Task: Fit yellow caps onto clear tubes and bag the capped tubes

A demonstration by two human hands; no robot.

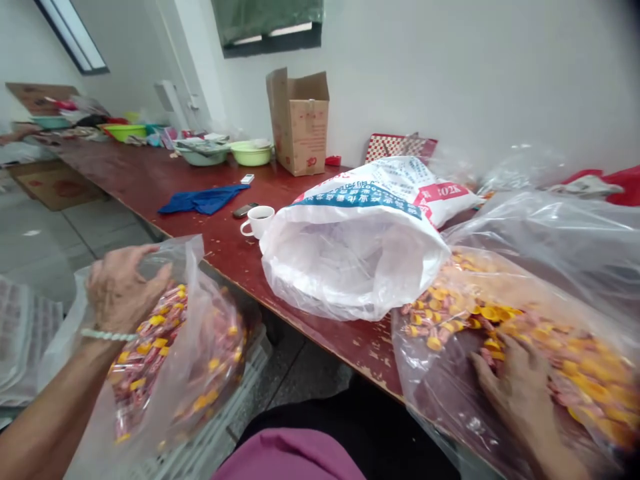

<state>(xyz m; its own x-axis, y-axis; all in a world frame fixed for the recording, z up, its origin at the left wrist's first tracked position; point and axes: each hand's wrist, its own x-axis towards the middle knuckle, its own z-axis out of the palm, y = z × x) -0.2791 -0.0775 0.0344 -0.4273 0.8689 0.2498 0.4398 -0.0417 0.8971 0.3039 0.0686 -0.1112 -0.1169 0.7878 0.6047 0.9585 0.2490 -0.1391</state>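
My left hand (123, 287), with a pale bead bracelet, is at the mouth of a clear plastic bag (193, 293) full of pink pieces with yellow ends (150, 340); its fingers are spread and curved over the opening. On the right, my right hand (520, 387) reaches into a large clear bag (435, 387) lying on the table. Its fingers are apart and touch loose yellow caps and pink pieces (493, 320). Between the hands, a white printed sack (350, 247) lies with its wide mouth facing me; its visible inside holds nothing.
The red table (235, 260) carries a white cup (259, 221), a blue cloth (203, 199), a cardboard box (307, 133) and green basins (251, 153). White crates (255, 353) stand below the left bag. Another person's arm (17, 133) shows at far left.
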